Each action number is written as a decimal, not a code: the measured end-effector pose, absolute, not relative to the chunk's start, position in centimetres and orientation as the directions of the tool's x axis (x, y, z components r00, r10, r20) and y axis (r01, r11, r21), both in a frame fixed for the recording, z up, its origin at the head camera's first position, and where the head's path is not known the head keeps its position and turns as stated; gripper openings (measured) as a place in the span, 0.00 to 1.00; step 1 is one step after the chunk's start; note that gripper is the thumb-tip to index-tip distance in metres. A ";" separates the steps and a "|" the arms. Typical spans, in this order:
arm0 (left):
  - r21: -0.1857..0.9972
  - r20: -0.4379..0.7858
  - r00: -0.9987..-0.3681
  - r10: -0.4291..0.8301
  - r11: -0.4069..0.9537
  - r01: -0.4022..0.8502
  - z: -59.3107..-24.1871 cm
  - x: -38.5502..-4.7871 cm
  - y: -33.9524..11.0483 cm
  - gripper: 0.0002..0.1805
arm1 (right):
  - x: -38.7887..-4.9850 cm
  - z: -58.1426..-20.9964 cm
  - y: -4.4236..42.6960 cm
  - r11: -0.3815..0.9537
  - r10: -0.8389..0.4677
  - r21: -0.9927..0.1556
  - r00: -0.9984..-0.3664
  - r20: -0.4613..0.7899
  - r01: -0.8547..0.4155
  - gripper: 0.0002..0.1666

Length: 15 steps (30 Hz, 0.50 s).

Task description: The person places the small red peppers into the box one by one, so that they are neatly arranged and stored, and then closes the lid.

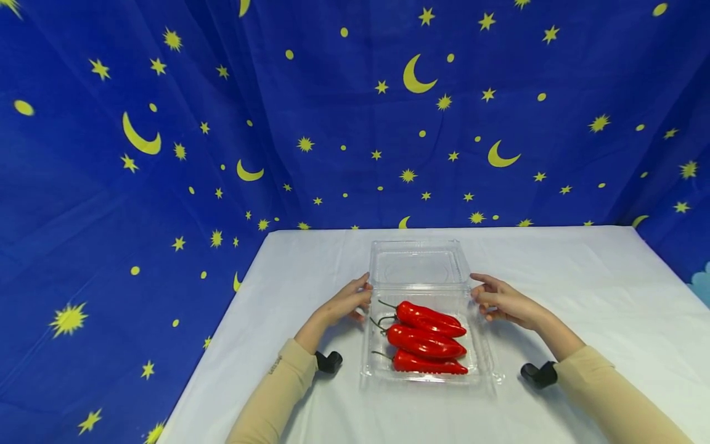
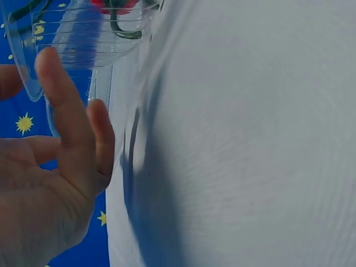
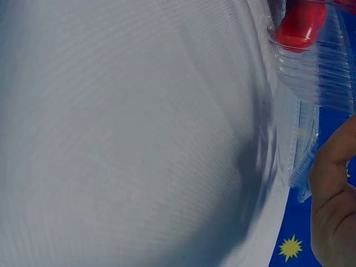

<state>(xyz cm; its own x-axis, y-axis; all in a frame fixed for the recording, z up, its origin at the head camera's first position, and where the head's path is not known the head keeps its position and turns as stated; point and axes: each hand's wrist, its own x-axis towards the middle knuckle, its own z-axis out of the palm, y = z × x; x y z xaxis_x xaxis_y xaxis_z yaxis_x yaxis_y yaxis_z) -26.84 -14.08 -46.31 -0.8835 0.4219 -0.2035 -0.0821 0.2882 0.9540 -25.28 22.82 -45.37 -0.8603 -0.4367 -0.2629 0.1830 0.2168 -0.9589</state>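
A clear plastic clamshell container [image 1: 484, 351] lies unfolded on the white cloth, its lid [image 1: 420, 266] laid back on the far side. Several glossy red peppers [image 1: 426, 342] with green stems are in the near half, stems to the left. At the left side, close to the hinge, my left hand [image 1: 346, 301] has its fingers loosely spread at the container's edge. Opposite it, my right hand [image 1: 503, 302] is beside the right edge, forefinger extended and the others bent. Neither hand visibly grips the plastic; whether the fingertips touch it is hard to tell.
A white cloth [image 1: 577, 265] covers the table. Blue curtains [image 1: 355, 111] with yellow stars and moons hang behind and at the sides. A black wrist-worn device [image 1: 330, 362] is on the left wrist, and another black device [image 1: 538, 374] is on the right.
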 end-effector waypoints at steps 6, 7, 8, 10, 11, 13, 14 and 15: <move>0.979 -0.164 -0.891 0.423 0.181 -0.094 -46.8 -26.9 -14.1 0.45 | -25.0 -45.3 22.8 0.199 -0.434 -0.968 -0.871 -0.229 0.156 0.43; 0.982 -0.156 -0.892 0.425 0.160 -0.096 -46.9 -26.9 -14.2 0.46 | -24.9 -45.3 22.8 0.195 -0.432 -0.970 -0.875 -0.218 0.145 0.43; 0.986 -0.146 -0.891 0.430 0.134 -0.097 -47.0 -26.9 -14.3 0.46 | -24.9 -45.3 22.8 0.191 -0.429 -0.972 -0.879 -0.207 0.136 0.43; 0.992 -0.121 -0.887 0.445 0.088 -0.091 -47.2 -26.9 -14.6 0.46 | -24.8 -45.4 22.8 0.183 -0.415 -0.975 -0.889 -0.193 0.126 0.43; 0.995 -0.102 -0.883 0.458 0.061 -0.083 -47.2 -26.9 -14.7 0.46 | -24.7 -45.4 22.8 0.179 -0.407 -0.976 -0.894 -0.186 0.122 0.42; 0.998 -0.064 -0.876 0.478 0.013 -0.066 -47.3 -26.9 -15.0 0.45 | -24.7 -45.5 22.8 0.170 -0.394 -0.979 -0.903 -0.173 0.114 0.42; 0.998 -0.049 -0.872 0.487 -0.010 -0.061 -47.3 -26.9 -15.2 0.45 | -24.7 -45.5 22.7 0.160 -0.388 -0.981 -0.906 -0.168 0.113 0.41; 0.998 -0.036 -0.870 0.491 -0.030 -0.058 -47.2 -26.9 -15.3 0.45 | -24.7 -45.5 22.6 0.150 -0.383 -0.982 -0.909 -0.162 0.112 0.40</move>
<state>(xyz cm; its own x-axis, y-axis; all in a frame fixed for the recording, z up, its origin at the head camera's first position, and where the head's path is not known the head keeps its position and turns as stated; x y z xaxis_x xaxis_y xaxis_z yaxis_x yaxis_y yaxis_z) -26.87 -15.28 -47.24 -0.8704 0.4911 -0.0359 -0.0581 -0.0301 0.9979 -24.68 22.63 -45.53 -0.9094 -0.3830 -0.1622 0.1121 0.1498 -0.9823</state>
